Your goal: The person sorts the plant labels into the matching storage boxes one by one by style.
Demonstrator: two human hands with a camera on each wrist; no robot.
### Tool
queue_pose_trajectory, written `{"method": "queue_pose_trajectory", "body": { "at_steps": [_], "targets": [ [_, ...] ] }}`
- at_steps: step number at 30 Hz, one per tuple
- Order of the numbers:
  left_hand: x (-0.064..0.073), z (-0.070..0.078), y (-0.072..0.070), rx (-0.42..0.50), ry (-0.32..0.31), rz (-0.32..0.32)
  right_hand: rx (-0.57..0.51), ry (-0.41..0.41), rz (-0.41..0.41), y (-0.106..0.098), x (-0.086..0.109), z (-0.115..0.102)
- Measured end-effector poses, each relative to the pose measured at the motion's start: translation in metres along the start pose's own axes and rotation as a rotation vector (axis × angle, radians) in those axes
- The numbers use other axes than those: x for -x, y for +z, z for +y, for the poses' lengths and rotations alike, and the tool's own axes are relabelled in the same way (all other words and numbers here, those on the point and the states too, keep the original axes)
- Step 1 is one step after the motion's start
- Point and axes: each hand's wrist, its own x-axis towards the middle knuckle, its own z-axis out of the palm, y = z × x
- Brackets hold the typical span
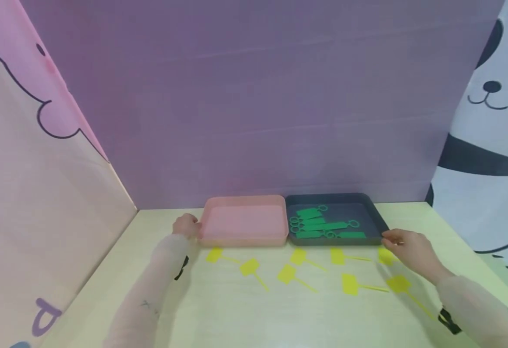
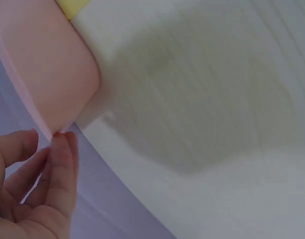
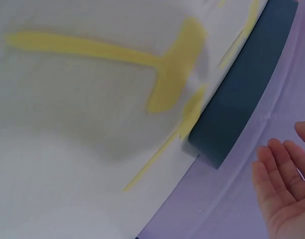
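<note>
My left hand (image 1: 187, 226) is at the left side of a pink tray (image 1: 242, 241). In the left wrist view its fingertips (image 2: 62, 142) touch the tray's corner, with the thumb apart from the rim. My right hand (image 1: 410, 249) is beside the front right corner of a dark grey tray (image 1: 367, 208). Seen from the right wrist, its fingers are loosely bent with nothing between them, a gap away from the tray's end. Several green flat tags with ring ends (image 1: 328, 226) lie in the grey tray.
Several yellow flat tags with long thin tails (image 1: 287, 274) lie scattered on the pale table (image 1: 236, 319) in front of the trays. Both trays stand side by side at the table's back edge, before a purple cloth (image 1: 254, 121). Printed cloths (image 1: 488, 169) hang at the sides.
</note>
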Motion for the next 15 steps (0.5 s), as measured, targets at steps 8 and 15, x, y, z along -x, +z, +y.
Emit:
{"method": "queue_pose_trajectory", "body": {
  "at_steps": [8, 15],
  "targets": [
    [-0.017, -0.017, 0.006, 0.050, -0.051, 0.065, -0.009, -0.019, -0.024, 0.003, 0.012, 0.013],
    [-0.019, -0.010, 0.012, 0.074, -0.127, 0.075, 0.033, -0.050, -0.038, -0.002, 0.019, 0.033]
  ]
}}
